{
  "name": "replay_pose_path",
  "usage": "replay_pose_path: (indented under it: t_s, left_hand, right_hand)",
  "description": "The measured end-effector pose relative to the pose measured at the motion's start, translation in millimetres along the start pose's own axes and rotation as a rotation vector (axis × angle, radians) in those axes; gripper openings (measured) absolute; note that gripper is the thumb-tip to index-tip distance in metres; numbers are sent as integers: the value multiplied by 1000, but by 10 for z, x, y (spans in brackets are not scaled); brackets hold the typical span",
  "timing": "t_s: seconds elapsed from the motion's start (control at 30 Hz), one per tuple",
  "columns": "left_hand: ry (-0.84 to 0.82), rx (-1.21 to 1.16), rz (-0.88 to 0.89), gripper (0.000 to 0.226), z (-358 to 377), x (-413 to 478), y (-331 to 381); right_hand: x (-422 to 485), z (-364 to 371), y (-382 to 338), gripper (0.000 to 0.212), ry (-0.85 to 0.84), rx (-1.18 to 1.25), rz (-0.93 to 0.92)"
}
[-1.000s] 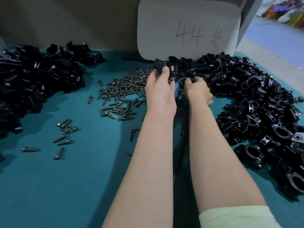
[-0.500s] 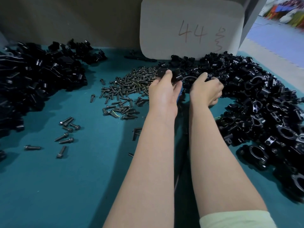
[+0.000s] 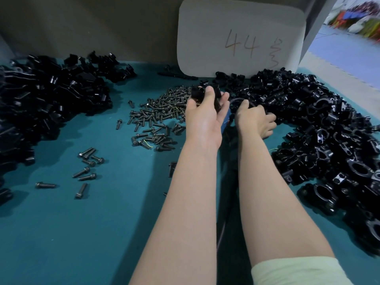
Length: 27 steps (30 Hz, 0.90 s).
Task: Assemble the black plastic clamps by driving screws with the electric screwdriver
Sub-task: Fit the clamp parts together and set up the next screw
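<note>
Head view: since half a second ago the right hand (image 3: pixel 255 120) has drawn back from the clamp pile (image 3: pixel 312 124). Its fingers now curl at the pile's edge; cannot tell if it grips anything. Stretched forward, the left hand (image 3: pixel 203 116) pinches a clamp (image 3: pixel 197 93) between thumb and fingers, over the screws (image 3: pixel 160 114) on the worktop (image 3: pixel 82 223), just beside the right hand.

Teal tabletop (image 3: pixel 61 233); glossy black clamps (image 3: pixel 320 128); dark grey screws (image 3: pixel 156 114); off-white card (image 3: pixel 240 36) with reddish-brown "44"; pale green sleeve (image 3: pixel 298 270).
</note>
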<state>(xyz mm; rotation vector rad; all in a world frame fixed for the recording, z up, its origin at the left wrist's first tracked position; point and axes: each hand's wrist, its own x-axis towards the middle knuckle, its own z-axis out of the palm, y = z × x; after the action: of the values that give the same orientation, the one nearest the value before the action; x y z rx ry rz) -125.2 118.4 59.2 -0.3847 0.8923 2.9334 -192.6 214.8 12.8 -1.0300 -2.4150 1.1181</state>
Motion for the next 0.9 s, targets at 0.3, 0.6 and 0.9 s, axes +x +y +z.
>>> replay_pose_path:
  t_s: [0.3, 0.6, 0.9]
  left_hand:
    - [16, 123, -30, 12, -5, -9, 12]
    - [11, 77, -12, 13, -27, -89, 75]
    - [31, 44, -69, 23, -83, -45, 118]
  right_hand:
    - [17, -12, 8, 54, 100, 85, -19]
    - [-42, -100, -28, 46, -34, 67, 7]
    - [-68, -67, -34, 54, 40, 71, 48]
